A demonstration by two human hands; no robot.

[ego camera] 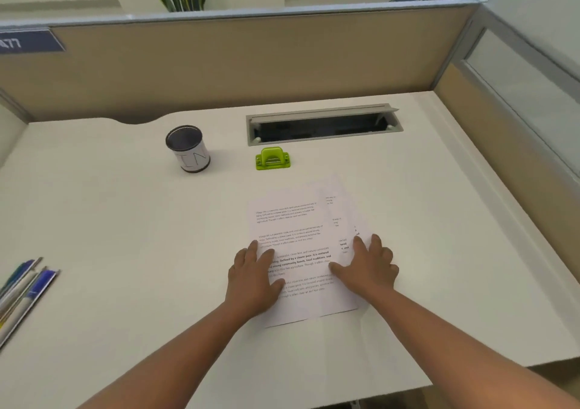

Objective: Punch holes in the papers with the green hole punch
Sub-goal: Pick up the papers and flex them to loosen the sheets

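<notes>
Left hand (255,278): flat on the left edge of the papers, fingers straight and spread, palm down; holds nothing, only presses.
Right hand (367,267): flat on the right part of the sheets, fingers straight and a little splayed, thumb out toward the left hand; no grip, just resting pressure.
Papers (298,236): thin white printed sheets, matte, loosely fanned so that the right edges of lower sheets show beyond the top one; blocks of small black text, some lines bold. They lie skewed on the desk, directly under both hands.
Green hole punch (272,158): small, glossy lime plastic, rounded lever over a flat rectangular base; stands on the desk beyond the papers, apart from them, untouched.
Pen cup (187,148): cylinder, dark mesh rim, pale band around its body; left of the punch.
Cable tray (323,124): long grey metal slot with lid raised, just behind the punch.
Pens (23,292): several, blue and white barrels, at far left edge.
Desk (125,236): smooth off-white top.
Partition (251,63): tan fabric panels, grey metal trim.
</notes>
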